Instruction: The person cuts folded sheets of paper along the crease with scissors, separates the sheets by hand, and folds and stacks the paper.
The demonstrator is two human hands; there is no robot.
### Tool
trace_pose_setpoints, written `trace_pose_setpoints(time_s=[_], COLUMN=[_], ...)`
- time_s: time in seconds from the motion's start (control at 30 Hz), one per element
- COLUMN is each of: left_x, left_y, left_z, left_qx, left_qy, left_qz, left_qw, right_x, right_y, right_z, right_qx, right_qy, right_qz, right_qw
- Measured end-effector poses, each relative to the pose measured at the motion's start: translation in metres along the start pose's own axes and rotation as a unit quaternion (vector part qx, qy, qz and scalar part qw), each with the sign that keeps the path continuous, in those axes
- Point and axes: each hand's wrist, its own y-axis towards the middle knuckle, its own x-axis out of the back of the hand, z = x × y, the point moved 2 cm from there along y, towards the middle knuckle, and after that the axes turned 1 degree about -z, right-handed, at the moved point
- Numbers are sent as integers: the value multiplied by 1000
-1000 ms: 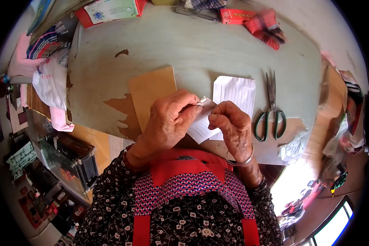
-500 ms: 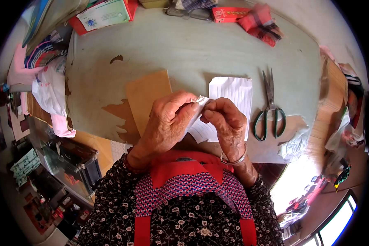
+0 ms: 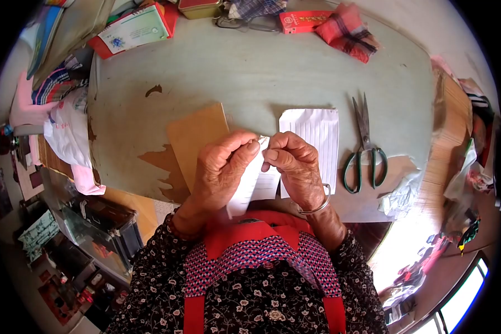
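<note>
A narrow folded strip of white lined paper slants between my hands, its upper end near the fingertips and its lower end close to the red apron. My left hand pinches this strip between thumb and fingers near the top. My right hand is closed, thumb against forefinger, with its tips at the strip's upper right edge; the exact contact is partly hidden by the fingers. Behind my right hand lies a creased lined sheet. Beside my left hand rests a brown card-like rectangle.
Dark-handled scissors lie to the right, blades pointing away. Crumpled clear plastic sits at the near right edge. Along the far side are a red checked cloth, a red box, eyeglasses and a tin.
Both hands have shifted slightly left and towards me, with the right hand moving more. More of the folded strip now shows below the left hand.
</note>
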Motion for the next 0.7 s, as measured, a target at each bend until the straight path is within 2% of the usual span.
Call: trace_pose_setpoints(time_s=[0.17, 0.3, 0.37, 0.43, 0.5, 0.57, 0.6, 0.63, 0.67, 0.7], left_x=[3, 8, 15, 29, 47, 75, 87, 97, 104, 110], left_y=[0, 3, 2, 0, -2, -4, -3, -1, 2, 7], left_z=[4, 4, 5, 5, 11, 23, 27, 30, 32, 33], left_qx=[43, 88, 104, 81, 108, 109, 107, 104, 100, 100], left_qy=[-72, -163, -178, -168, -221, -156, -151, -88, -24, -20], left_qz=[-15, -9, -13, -68, -82, -29, -35, -1, 32, 25], left_qw=[996, 983, 978, 980, 966, 981, 982, 991, 994, 995], right_x=[5, 22, 36, 47, 57, 65, 67, 68, 71, 74], right_y=[-2, -8, -10, -15, -20, -25, -27, -29, -30, -31], right_z=[6, 11, 16, 21, 22, 21, 23, 23, 20, 17], right_qx=[-17, -7, 15, 23, 27, 31, 27, 24, 26, 28], right_qy=[60, 98, 104, 76, 46, 35, 21, 0, -48, -97], right_qz=[24, -36, -32, -56, -81, -92, -99, -106, -110, -116], right_qw=[998, 995, 994, 995, 995, 995, 995, 994, 992, 988])
